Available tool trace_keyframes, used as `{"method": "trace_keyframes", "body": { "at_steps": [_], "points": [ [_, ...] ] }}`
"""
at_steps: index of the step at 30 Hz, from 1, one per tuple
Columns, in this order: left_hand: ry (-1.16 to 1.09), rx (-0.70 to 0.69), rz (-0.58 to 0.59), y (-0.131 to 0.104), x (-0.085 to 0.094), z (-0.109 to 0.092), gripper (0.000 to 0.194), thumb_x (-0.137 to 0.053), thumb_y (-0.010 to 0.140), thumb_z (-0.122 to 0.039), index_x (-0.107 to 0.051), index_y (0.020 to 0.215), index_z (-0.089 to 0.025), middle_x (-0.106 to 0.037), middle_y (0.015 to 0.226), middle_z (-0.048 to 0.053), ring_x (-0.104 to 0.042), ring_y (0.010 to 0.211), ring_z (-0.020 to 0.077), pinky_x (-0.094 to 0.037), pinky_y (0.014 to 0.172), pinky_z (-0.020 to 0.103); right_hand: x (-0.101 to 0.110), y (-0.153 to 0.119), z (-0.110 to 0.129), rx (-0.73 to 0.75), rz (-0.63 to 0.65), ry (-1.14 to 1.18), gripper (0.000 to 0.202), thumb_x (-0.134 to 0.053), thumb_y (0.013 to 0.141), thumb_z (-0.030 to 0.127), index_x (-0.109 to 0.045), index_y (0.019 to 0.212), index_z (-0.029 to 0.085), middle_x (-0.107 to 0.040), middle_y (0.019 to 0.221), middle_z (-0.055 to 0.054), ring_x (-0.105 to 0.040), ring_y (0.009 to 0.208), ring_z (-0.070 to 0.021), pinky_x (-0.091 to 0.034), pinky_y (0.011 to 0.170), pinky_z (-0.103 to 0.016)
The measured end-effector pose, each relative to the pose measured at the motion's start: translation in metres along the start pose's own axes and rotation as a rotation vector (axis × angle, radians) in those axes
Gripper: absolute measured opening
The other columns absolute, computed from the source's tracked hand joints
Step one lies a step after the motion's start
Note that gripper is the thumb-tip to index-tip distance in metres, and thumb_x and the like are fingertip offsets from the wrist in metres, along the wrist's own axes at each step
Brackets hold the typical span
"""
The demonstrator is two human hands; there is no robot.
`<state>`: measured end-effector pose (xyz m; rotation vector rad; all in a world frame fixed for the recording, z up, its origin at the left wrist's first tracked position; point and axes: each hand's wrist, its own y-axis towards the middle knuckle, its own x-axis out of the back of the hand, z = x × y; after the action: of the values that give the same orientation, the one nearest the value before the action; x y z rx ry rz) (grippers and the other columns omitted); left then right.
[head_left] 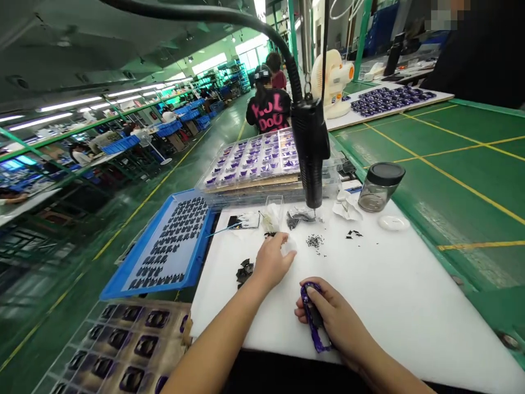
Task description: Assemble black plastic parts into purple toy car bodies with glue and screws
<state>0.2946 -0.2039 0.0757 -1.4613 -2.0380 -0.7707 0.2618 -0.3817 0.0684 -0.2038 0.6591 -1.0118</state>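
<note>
My right hand (336,317) grips a purple plastic casing (315,328) with a dark inner part, tilted upright near the front edge of the white worktop (389,306). The thumb presses on the casing's upper end. Farther forward, my left hand (271,260) reaches over the worktop, thumb and forefinger apart. A small translucent white piece (289,244) shows by those fingertips; whether they touch it, I cannot tell. Black plastic parts (245,272) lie left of that hand, and a scatter of tiny dark screws (315,242) lies to its right.
A black electric screwdriver (310,148) hangs, tip down, over the worktop. Behind it are stacked clear trays (250,158) of purple parts. A blue tray (197,273) of black pieces stands left, above a compartment tray (123,339). On the right stands a dark-lidded jar (379,189).
</note>
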Motion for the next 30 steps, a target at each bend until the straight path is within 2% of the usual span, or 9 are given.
{"method": "trace_keyframes", "body": {
  "at_steps": [4, 8, 12, 14, 17, 20, 24, 27, 30],
  "points": [
    [-0.085, -0.049, 0.006, -0.001, -0.003, 0.012, 0.029, -0.058, 0.085, -0.029, -0.059, 0.112, -0.017, -0.064, 0.097, 0.008, -0.06, 0.095, 0.0217, -0.047, 0.092, 0.04, 0.003, 0.002, -0.003, -0.024, 0.066, -0.007, 0.028, -0.058, 0.087, 0.046, -0.058, 0.1, 0.022, -0.066, 0.073, 0.0, -0.065, 0.069, -0.0181, -0.051, 0.072, -0.035],
    [-0.511, -0.058, 0.113, -0.012, 0.017, 0.027, 0.042, -0.043, 0.096, -0.038, -0.043, 0.132, -0.016, -0.066, 0.092, 0.007, -0.065, 0.086, 0.0179, -0.052, 0.085, 0.038, 0.004, 0.004, -0.006, -0.021, 0.069, -0.035, 0.024, -0.053, 0.091, 0.043, -0.056, 0.102, 0.022, -0.065, 0.073, 0.001, -0.064, 0.069, -0.017, -0.05, 0.071, -0.035],
    [-0.812, -0.029, 0.237, -0.019, 0.032, 0.033, 0.036, -0.061, 0.088, -0.038, -0.047, 0.115, -0.018, -0.069, 0.096, 0.009, -0.066, 0.074, 0.0153, -0.051, 0.063, 0.028, 0.004, 0.006, -0.007, -0.041, 0.055, -0.067, 0.025, -0.053, 0.091, 0.044, -0.056, 0.104, 0.023, -0.066, 0.075, 0.0, -0.065, 0.072, -0.0183, -0.051, 0.072, -0.036],
    [-0.861, 0.005, 0.17, -0.019, 0.036, 0.032, 0.033, -0.07, 0.082, -0.036, -0.048, 0.099, -0.019, -0.07, 0.088, 0.006, -0.065, 0.069, 0.0133, -0.048, 0.06, 0.023, 0.004, 0.007, -0.007, -0.05, 0.052, -0.057, 0.025, -0.053, 0.092, 0.045, -0.056, 0.104, 0.023, -0.066, 0.077, 0.0, -0.065, 0.073, -0.0184, -0.051, 0.073, -0.037],
    [-0.918, -0.042, -0.048, -0.019, 0.037, 0.031, 0.038, -0.079, 0.072, -0.04, -0.051, 0.087, -0.019, -0.065, 0.075, 0.0, -0.061, 0.062, 0.011, -0.047, 0.058, 0.022, 0.004, 0.007, -0.006, -0.075, 0.043, -0.034, 0.025, -0.053, 0.092, 0.045, -0.056, 0.104, 0.023, -0.066, 0.077, 0.0, -0.065, 0.072, -0.0176, -0.051, 0.073, -0.035],
    [-0.852, -0.139, -0.176, -0.024, 0.031, 0.031, 0.043, -0.08, 0.066, -0.052, -0.061, 0.084, -0.017, -0.061, 0.071, 0.001, -0.056, 0.058, 0.0112, -0.045, 0.055, 0.024, 0.003, 0.007, -0.003, -0.104, 0.029, -0.04, 0.025, -0.053, 0.092, 0.046, -0.055, 0.103, 0.024, -0.065, 0.077, 0.001, -0.065, 0.07, -0.0169, -0.051, 0.07, -0.034],
    [-0.561, -0.279, -0.251, -0.036, 0.016, 0.028, 0.051, -0.065, 0.074, -0.065, -0.067, 0.084, -0.015, -0.063, 0.072, 0.004, -0.059, 0.065, 0.0154, -0.046, 0.057, 0.027, 0.0, 0.008, 0.001, -0.12, 0.02, -0.083, 0.023, -0.051, 0.093, 0.045, -0.054, 0.102, 0.024, -0.064, 0.078, 0.001, -0.064, 0.07, -0.0163, -0.051, 0.07, -0.033],
    [-0.409, -0.411, -0.265, -0.043, 0.009, 0.023, 0.046, -0.06, 0.081, -0.061, -0.067, 0.088, -0.016, -0.063, 0.071, 0.004, -0.06, 0.067, 0.016, -0.047, 0.058, 0.027, -0.001, 0.009, 0.001, -0.119, 0.018, -0.089, 0.021, -0.05, 0.094, 0.043, -0.053, 0.103, 0.024, -0.064, 0.078, 0.001, -0.064, 0.07, -0.0163, -0.052, 0.07, -0.033],
    [-0.36, -0.458, -0.229, -0.045, 0.008, 0.02, 0.041, -0.059, 0.084, -0.056, -0.066, 0.091, -0.016, -0.062, 0.071, 0.003, -0.059, 0.064, 0.0147, -0.045, 0.055, 0.025, -0.001, 0.009, 0.0, -0.114, 0.019, -0.088, 0.018, -0.049, 0.095, 0.04, -0.052, 0.102, 0.024, -0.063, 0.077, 0.002, -0.065, 0.07, -0.0165, -0.052, 0.068, -0.033]
  ]
}}
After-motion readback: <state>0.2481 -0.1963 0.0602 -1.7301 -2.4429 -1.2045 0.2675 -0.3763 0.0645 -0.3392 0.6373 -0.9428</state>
